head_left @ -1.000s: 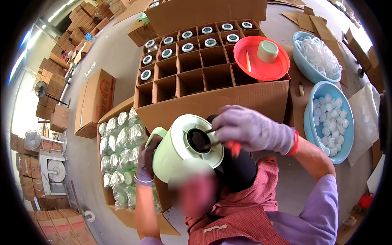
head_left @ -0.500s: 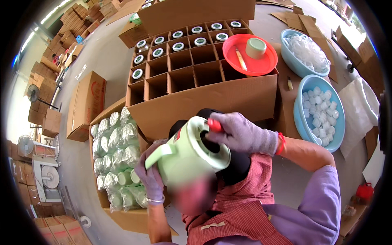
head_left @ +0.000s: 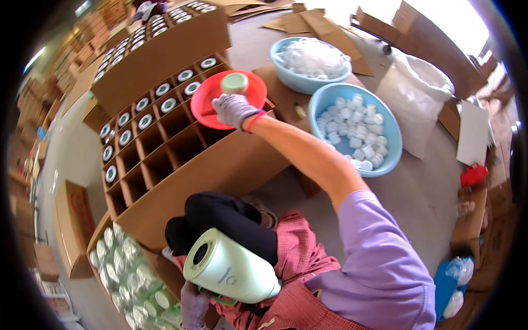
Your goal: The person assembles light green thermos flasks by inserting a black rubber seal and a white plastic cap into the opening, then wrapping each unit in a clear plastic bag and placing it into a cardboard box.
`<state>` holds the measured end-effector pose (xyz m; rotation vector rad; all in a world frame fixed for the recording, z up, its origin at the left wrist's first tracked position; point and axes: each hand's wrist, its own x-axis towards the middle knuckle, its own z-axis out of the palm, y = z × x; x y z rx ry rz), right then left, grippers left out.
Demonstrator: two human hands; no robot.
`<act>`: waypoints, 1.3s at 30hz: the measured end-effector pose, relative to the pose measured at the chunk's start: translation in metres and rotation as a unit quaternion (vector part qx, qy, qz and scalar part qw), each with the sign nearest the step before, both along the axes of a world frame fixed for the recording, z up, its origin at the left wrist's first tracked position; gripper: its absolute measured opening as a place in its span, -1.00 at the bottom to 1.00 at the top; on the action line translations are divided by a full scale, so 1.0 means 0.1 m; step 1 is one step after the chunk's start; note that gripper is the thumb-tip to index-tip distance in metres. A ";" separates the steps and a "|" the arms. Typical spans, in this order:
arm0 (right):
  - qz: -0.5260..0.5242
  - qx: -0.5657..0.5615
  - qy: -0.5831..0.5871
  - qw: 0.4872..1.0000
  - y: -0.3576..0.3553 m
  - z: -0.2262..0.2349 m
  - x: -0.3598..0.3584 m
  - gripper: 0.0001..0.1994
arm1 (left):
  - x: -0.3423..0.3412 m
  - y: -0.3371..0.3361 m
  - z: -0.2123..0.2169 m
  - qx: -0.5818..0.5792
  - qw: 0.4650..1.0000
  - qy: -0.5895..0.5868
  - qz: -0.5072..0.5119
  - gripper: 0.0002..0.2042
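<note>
Away goes the right hand from the mouth of the pale green jug, its fingers now over in the red tray! The jug (handle now beneath it) has swung down over the lap.

Lilac short sleeve, right; red, finely checked apron; black trousers; hands in greyish-lilac gloves; narrow red wristband, worn on the right.

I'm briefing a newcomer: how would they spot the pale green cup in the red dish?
Start at the nearer divided carton. On its right end sits a round red dish, with the gloved right hand over it. Just beyond the hand is the cup, the only pale green thing in the dish.
</note>
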<state>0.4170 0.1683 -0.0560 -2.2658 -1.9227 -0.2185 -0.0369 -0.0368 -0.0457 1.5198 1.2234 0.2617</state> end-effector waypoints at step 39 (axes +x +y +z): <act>0.295 0.256 0.554 0.735 -2.12 0.48 -1.99 -0.25 | 0.43 -0.46 -0.34 -0.038 0.806 -0.461 0.369 -0.59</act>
